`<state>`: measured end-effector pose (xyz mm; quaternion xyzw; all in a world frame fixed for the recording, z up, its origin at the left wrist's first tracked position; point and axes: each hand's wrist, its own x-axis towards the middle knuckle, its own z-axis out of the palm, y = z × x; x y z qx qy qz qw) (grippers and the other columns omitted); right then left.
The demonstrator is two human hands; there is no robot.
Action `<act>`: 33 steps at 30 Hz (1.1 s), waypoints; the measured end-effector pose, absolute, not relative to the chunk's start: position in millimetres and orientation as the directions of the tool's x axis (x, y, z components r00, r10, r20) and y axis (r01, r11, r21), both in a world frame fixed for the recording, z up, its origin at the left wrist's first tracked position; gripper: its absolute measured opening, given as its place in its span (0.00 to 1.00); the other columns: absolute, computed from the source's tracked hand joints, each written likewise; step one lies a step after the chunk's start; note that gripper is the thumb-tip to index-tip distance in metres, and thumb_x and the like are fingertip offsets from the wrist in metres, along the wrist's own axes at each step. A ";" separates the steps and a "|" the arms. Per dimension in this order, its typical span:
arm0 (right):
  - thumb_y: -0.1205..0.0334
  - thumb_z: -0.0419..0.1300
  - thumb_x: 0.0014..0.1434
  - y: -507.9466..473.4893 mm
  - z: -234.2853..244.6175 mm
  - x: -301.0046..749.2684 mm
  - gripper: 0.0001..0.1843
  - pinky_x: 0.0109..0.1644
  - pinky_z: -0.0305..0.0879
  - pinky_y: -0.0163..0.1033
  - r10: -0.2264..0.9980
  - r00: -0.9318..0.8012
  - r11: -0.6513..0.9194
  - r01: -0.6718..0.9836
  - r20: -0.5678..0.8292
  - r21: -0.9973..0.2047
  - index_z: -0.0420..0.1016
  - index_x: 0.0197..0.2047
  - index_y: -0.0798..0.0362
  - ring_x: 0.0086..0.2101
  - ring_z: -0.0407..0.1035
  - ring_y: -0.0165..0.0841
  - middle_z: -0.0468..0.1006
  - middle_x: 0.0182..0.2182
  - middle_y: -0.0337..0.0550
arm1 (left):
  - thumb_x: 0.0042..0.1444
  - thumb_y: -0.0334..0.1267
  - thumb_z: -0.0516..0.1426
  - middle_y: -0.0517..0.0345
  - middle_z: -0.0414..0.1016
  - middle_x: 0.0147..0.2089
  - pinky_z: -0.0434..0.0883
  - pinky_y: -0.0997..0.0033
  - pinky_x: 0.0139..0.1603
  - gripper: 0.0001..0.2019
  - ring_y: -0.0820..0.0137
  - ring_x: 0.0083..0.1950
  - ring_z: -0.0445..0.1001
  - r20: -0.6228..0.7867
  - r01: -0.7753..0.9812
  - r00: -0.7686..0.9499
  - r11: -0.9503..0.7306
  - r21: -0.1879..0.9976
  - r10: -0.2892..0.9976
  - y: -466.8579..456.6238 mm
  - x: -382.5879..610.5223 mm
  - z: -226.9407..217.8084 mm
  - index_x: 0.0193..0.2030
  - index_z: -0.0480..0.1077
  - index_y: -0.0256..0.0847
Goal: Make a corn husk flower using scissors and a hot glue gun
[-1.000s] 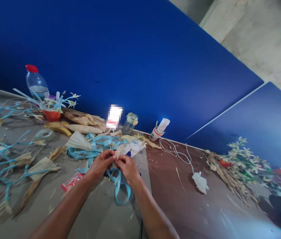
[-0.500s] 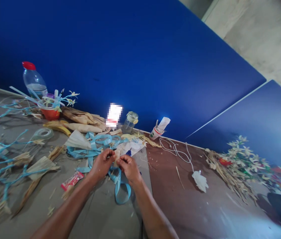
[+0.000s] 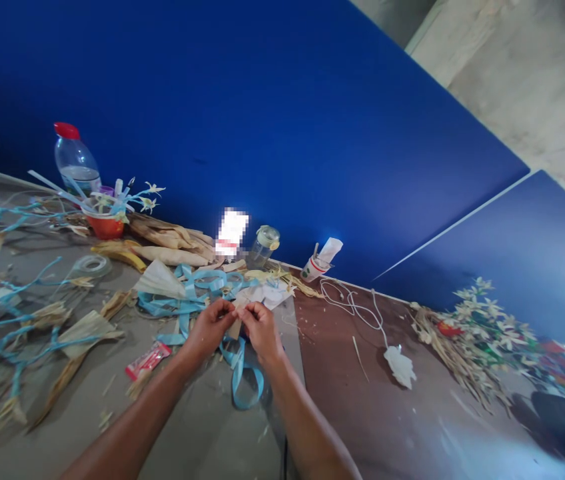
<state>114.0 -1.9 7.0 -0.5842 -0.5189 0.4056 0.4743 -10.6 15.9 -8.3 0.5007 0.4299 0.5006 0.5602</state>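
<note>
My left hand [image 3: 212,325] and my right hand [image 3: 261,328] meet fingertip to fingertip above the middle of the table. Both are closed in a pinch on a small pale beige strip [image 3: 234,329], which looks like dried husk; part of it hangs below the fingers. Light blue ribbon [image 3: 247,387] curls on the table just under my hands. More of that ribbon lies heaped behind them, beside a folded pale husk piece [image 3: 159,280]. Left of my left wrist is a red and white wrapper [image 3: 148,360].
Blue-wrapped stems with husk flowers [image 3: 17,347] spread at left. Along the blue partition stand a red-capped bottle [image 3: 76,160], a red cup [image 3: 105,227], a lit phone [image 3: 231,232], a jar [image 3: 264,245] and a white cup [image 3: 315,267]. White cable [image 3: 357,308] and flower bunches [image 3: 492,320] lie right.
My hands have drawn closer, the right one shifting left and up so the fingertips touch. The beige strip now sits lower and is more covered by fingers. The view has shifted slightly.
</note>
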 end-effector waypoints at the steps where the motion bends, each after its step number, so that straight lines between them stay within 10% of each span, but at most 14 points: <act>1: 0.51 0.58 0.51 -2.2 7.7 113.9 0.14 0.24 0.54 0.30 0.989 0.141 0.000 0.249 0.036 -0.968 0.72 0.27 0.55 0.20 0.57 0.25 0.65 0.18 0.33 | 0.45 0.44 0.59 0.67 0.60 0.19 0.55 0.77 0.22 0.11 0.76 0.21 0.57 0.028 -0.126 0.123 -0.012 0.992 0.992 15.2 -10.4 -7.5 0.24 0.65 0.39; 22: 0.59 0.56 0.53 -21.4 18.3 129.1 0.09 0.35 0.63 0.34 0.996 0.031 0.053 0.538 0.082 -0.841 0.74 0.34 0.55 0.29 0.68 0.30 0.77 0.29 0.41 | 0.46 0.45 0.56 0.64 0.65 0.22 0.58 0.75 0.22 0.10 0.75 0.23 0.61 0.013 -0.064 -0.143 -0.022 0.998 0.990 31.5 -26.5 -15.9 0.28 0.66 0.39; 33: 0.60 0.59 0.52 -71.3 20.9 111.9 0.19 0.37 0.64 0.39 0.976 -0.134 0.102 0.977 -0.170 -0.186 0.71 0.49 0.52 0.37 0.73 0.42 0.78 0.39 0.51 | 0.41 0.48 0.61 0.70 0.58 0.17 0.51 0.79 0.14 0.15 0.81 0.14 0.53 -0.134 -0.314 -0.205 0.064 0.947 0.970 33.9 -39.2 2.6 0.28 0.64 0.40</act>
